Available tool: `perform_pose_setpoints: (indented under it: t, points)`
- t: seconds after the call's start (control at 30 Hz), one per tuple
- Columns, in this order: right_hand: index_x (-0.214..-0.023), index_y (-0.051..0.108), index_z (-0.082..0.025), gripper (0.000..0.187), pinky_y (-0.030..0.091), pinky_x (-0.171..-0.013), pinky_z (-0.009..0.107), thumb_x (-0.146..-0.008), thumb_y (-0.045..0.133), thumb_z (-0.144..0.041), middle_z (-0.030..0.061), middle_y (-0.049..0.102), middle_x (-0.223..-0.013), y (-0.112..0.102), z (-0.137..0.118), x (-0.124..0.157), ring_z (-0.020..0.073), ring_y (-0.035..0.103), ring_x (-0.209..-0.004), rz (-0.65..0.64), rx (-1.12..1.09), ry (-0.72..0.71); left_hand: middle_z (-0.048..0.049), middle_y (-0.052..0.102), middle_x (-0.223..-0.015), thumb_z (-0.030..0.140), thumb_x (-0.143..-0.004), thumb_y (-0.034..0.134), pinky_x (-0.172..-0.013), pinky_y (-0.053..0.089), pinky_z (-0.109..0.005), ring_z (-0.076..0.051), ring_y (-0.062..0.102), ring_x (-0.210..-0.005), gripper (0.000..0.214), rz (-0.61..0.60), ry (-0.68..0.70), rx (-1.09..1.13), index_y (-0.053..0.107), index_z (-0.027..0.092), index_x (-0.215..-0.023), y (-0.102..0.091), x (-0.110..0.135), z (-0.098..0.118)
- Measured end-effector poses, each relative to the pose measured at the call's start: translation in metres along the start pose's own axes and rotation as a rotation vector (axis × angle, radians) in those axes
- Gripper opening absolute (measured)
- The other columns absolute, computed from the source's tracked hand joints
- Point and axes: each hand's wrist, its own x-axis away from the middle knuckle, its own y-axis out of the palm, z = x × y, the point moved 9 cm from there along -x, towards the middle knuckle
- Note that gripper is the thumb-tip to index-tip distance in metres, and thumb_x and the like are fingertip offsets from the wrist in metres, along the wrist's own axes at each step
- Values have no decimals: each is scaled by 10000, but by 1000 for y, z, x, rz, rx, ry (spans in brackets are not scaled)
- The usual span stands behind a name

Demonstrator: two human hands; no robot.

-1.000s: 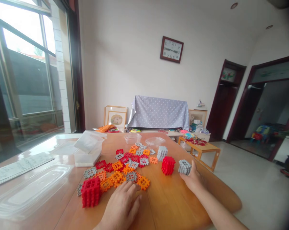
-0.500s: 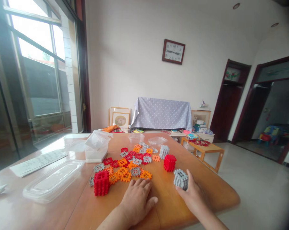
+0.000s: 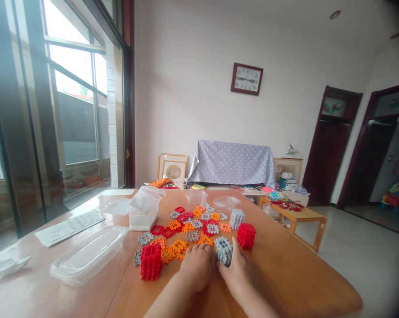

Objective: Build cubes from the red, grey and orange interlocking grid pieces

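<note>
My right hand (image 3: pixel 237 270) is closed round a stack of grey plastic interlocking tiles (image 3: pixel 223 251), its thumb along the right side. My left hand (image 3: pixel 197 266) lies palm down on the table just left of that stack. Its fingers are stretched forward near the orange tiles (image 3: pixel 179 247), and its thumb is mostly hidden. Loose red, orange and grey tiles spread beyond both hands. A red tile stack (image 3: pixel 151 262) stands left of my left hand. Another red stack (image 3: pixel 246 236) and a second grey stack (image 3: pixel 237 219) stand beyond my right hand.
A clear plastic lid (image 3: pixel 88 256) and a printed sheet (image 3: pixel 70 227) lie on the left of the wooden table (image 3: pixel 292 282). Behind the tiles are a white container (image 3: pixel 143 219) and clear tubs (image 3: pixel 196 197). A low wooden table (image 3: pixel 294 214) stands at the right.
My right hand has brought the grey stack leftward, close beside my left hand. The left hand stays beside the loose tiles. The view has turned slightly left.
</note>
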Motion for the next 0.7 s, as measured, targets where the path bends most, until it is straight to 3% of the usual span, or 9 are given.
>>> perform_pose_setpoints:
  t: [0.17,0.3,0.43,0.53,0.63,0.7]
  points:
    - [-1544,238,-176,955,492,-890,468,-742,654,-485,178,667,-1266,13,-15,-10,402,634,-1124,-16,-19,4,-114,709,-1087,163,-880,408,-865,484,-324,-231,652,-1033,285,168,-131,143,630,187,-1057,-15,-27,-22]
    - [-1550,184,-187,1020,482,-964,484,-742,664,-582,171,626,-1333,10,-11,-3,393,592,-1194,3,-136,-49,-71,692,-1099,183,-933,366,-850,463,-274,-186,638,-1034,262,292,-144,243,592,215,-1060,-19,-31,-31]
    - [-1487,300,-236,856,509,-953,438,-803,548,-688,135,648,-1270,-5,39,0,338,613,-1163,102,-231,51,-28,692,-988,162,-905,413,-826,451,-269,-171,634,-942,200,381,-103,380,594,231,-951,-21,-22,-35]
    - [-1396,419,-159,868,505,-943,427,-750,563,-719,158,672,-1171,-24,86,-15,347,626,-1117,230,-180,158,-14,681,-952,160,-898,435,-803,443,-268,-171,626,-919,169,408,-51,424,585,231,-928,-26,-20,-32]
    - [-1411,414,-88,945,484,-951,457,-721,581,-711,189,667,-1185,-31,117,-41,372,625,-1113,222,-70,253,-12,674,-937,152,-884,445,-792,444,-275,-177,624,-919,157,411,-41,444,578,228,-916,-29,-22,-30]
    - [-1434,392,-61,982,468,-971,464,-711,597,-693,213,649,-1242,-29,122,-57,383,613,-1148,178,-29,259,-17,673,-940,161,-889,440,-794,450,-285,-183,630,-923,153,410,-41,456,576,227,-917,-30,-23,-30]
